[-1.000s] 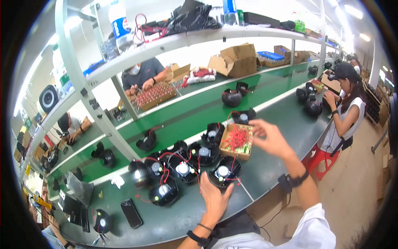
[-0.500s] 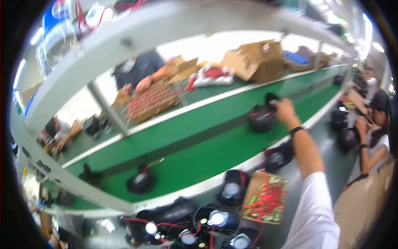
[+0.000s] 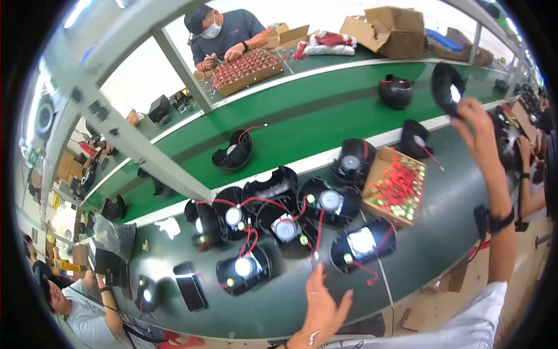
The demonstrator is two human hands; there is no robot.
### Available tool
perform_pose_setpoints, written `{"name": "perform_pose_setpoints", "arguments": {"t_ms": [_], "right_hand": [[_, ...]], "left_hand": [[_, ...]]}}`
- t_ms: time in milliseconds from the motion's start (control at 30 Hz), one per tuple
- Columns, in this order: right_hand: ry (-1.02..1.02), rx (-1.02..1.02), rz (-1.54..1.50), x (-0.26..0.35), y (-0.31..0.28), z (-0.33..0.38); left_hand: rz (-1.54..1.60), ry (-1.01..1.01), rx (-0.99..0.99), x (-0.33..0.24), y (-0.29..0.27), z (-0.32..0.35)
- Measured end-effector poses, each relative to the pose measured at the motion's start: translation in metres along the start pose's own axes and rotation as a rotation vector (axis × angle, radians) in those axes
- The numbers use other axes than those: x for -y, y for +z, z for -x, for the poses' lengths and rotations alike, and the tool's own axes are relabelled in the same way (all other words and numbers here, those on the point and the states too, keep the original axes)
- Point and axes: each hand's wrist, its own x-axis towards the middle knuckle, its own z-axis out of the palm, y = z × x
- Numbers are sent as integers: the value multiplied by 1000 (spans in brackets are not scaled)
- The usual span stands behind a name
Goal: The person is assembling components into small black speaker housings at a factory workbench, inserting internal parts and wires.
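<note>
Gripping a black housing up in the air, the right hand is raised over the far end of the bench, fingers clamped on its lower edge. The left hand hovers low with fingers spread and empty, just short of a cluster of black units with red wires. A cardboard tray of red parts lies right of that cluster. Beyond, a green belt carries two more housings.
</note>
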Motion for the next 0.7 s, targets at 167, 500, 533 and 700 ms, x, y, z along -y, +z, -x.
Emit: {"name": "perform_pose_setpoints", "arguments": {"t_ms": [167,500,533,700], "right_hand": [[-223,145,-111,162,-96,83],[-652,420,-248,257,-49,232],[-635,368,-264,256,-37,230],[-582,175,-427,270,-6,209]], "left_hand": [[335,-41,162,16,-60,82],[-67,602,119,-106,-71,-123],[-255,548,125,-111,-48,-171],[-432,313,537,-12,-23,-355]]}}
